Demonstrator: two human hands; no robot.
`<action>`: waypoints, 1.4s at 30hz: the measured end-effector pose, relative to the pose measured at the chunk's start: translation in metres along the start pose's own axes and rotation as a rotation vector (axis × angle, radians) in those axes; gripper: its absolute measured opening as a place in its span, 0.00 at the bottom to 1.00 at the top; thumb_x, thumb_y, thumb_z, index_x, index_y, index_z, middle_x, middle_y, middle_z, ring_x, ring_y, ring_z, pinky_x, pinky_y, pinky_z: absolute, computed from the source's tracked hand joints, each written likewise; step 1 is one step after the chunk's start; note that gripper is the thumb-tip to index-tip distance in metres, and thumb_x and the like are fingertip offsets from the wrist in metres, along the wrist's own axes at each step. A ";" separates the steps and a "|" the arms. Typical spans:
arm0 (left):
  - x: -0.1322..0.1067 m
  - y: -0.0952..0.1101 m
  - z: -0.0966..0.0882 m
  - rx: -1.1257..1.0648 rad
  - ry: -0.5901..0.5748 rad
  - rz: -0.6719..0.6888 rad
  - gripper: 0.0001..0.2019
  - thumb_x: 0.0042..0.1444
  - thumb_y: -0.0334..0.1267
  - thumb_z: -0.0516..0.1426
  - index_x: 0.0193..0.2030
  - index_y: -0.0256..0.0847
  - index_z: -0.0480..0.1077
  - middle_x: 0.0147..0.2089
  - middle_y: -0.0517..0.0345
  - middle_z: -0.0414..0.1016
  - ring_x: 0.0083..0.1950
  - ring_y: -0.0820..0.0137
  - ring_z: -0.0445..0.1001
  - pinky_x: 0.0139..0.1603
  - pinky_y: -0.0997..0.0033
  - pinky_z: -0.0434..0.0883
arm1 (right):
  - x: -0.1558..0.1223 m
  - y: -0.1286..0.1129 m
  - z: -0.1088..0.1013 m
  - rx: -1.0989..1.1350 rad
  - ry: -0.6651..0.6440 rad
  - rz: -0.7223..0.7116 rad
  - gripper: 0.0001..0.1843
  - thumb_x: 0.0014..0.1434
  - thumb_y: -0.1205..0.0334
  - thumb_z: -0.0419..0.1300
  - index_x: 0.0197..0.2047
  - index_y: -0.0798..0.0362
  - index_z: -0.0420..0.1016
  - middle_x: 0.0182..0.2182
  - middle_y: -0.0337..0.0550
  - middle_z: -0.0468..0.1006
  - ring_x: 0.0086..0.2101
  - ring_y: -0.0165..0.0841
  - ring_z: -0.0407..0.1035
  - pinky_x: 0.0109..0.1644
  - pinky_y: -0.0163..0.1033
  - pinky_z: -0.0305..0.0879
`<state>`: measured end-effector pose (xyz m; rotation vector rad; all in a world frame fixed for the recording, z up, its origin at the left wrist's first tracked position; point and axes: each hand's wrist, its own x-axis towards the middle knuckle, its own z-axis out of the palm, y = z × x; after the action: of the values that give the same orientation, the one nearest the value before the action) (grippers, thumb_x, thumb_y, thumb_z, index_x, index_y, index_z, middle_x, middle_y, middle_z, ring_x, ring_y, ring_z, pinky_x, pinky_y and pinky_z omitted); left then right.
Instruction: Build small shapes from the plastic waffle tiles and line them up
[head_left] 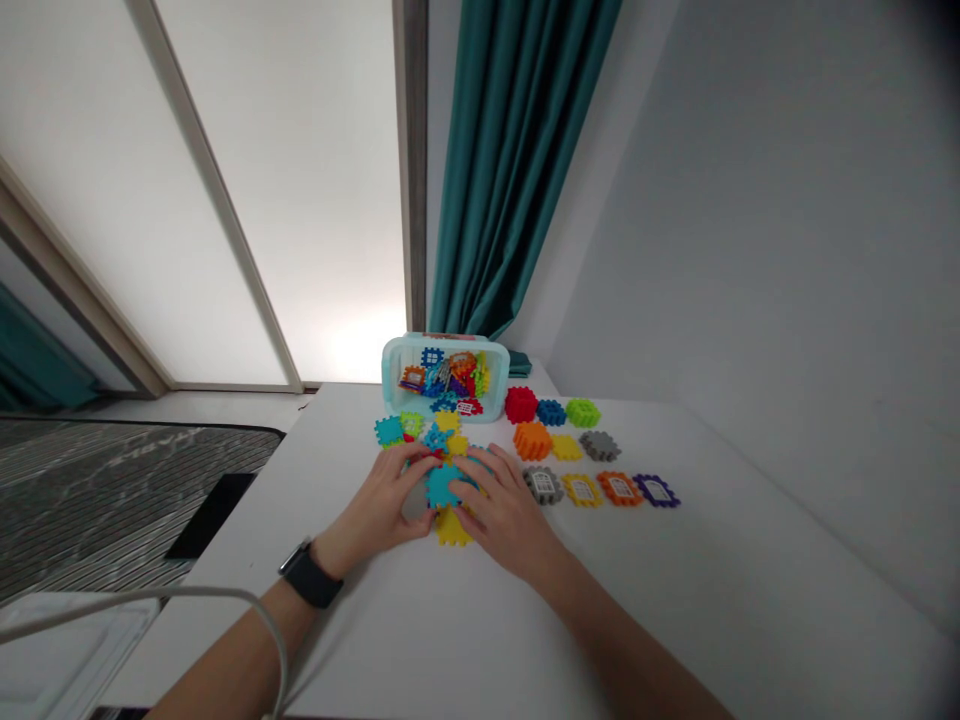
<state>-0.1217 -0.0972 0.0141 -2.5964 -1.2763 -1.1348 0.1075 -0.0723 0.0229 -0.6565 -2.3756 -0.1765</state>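
Observation:
My left hand (382,505) and my right hand (506,510) meet over a teal interlocking toy tile (444,485) on the white table (675,600). Fingers of both hands curl round the tile. A yellow tile (452,527) lies just under it, and a grey tile (415,503) shows beneath my left fingers. A black watch (310,576) sits on my left wrist. More loose tiles, teal (389,431), green and blue (436,437), lie just beyond my hands.
A light-blue tub (394,365) lies on its side at the table's back, spilling colourful tiles. To the right, sorted tiles lie in rows: red (520,404), blue, green, orange (532,440), yellow, grey, then window-shaped pieces (620,488). A teal curtain (510,170) hangs behind. A white cable (187,595) crosses lower left.

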 end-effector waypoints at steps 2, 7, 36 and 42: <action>0.001 0.001 0.000 0.024 -0.010 0.011 0.33 0.51 0.32 0.63 0.64 0.44 0.61 0.59 0.42 0.67 0.60 0.51 0.68 0.60 0.48 0.70 | 0.000 -0.001 -0.003 0.001 -0.007 0.000 0.14 0.64 0.68 0.59 0.52 0.47 0.74 0.56 0.48 0.76 0.60 0.44 0.65 0.69 0.63 0.56; 0.005 0.007 0.002 0.045 -0.001 0.017 0.31 0.51 0.32 0.63 0.63 0.44 0.62 0.58 0.43 0.68 0.59 0.51 0.68 0.60 0.48 0.69 | -0.002 -0.001 -0.006 0.003 -0.002 0.026 0.15 0.63 0.70 0.59 0.52 0.47 0.73 0.56 0.48 0.75 0.60 0.44 0.65 0.70 0.62 0.55; 0.108 -0.006 0.088 0.152 -0.296 0.113 0.08 0.62 0.39 0.55 0.44 0.44 0.73 0.46 0.52 0.76 0.47 0.59 0.73 0.51 0.58 0.67 | -0.136 0.152 -0.103 0.093 0.014 0.550 0.14 0.63 0.65 0.58 0.52 0.47 0.74 0.56 0.51 0.75 0.57 0.43 0.68 0.62 0.56 0.66; 0.104 -0.011 0.100 0.156 -0.362 0.071 0.10 0.64 0.42 0.54 0.45 0.44 0.74 0.48 0.50 0.76 0.48 0.58 0.74 0.49 0.57 0.69 | -0.158 0.202 -0.110 0.100 -0.013 0.642 0.13 0.63 0.63 0.58 0.51 0.48 0.73 0.56 0.51 0.75 0.57 0.43 0.68 0.63 0.58 0.63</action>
<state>-0.0281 0.0129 0.0029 -2.7828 -1.2542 -0.5434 0.3747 0.0056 -0.0004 -1.3237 -2.0480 0.2238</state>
